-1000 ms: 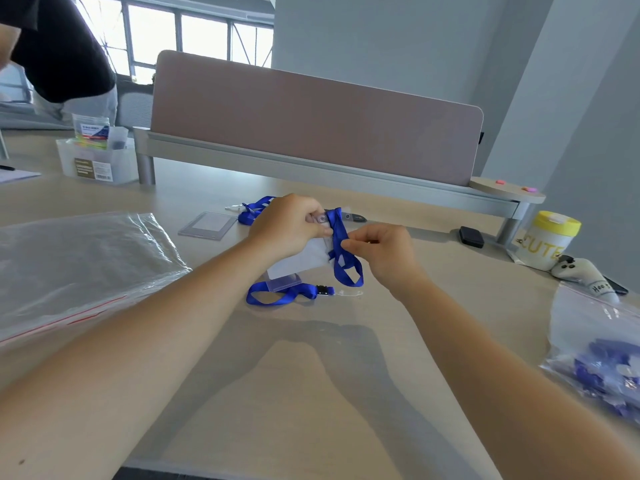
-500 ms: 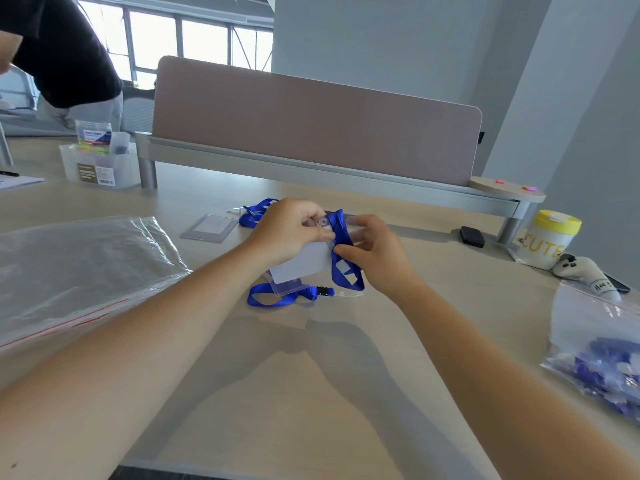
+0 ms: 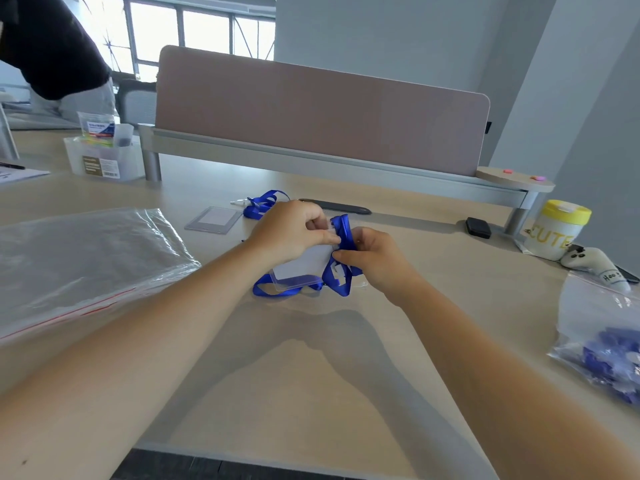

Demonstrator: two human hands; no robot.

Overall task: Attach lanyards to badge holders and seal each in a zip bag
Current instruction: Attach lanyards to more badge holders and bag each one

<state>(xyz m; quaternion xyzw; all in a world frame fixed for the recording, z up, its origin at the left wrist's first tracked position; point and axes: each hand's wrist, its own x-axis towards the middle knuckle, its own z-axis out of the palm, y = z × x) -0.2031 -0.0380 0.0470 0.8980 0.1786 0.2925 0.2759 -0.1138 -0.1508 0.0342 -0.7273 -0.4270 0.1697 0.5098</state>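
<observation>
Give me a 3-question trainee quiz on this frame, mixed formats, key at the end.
1. True or false: the left hand and the right hand both grip the same badge holder and blue lanyard.
2. Multiple choice: the large clear zip bag lies (A) at the person's left, (B) under the badge holder, (C) on the divider panel.
3. Short answer: what colour is the lid of the white canister at the right?

Key:
1. True; both hands meet at the holder's top edge.
2. A.
3. Yellow.
</observation>
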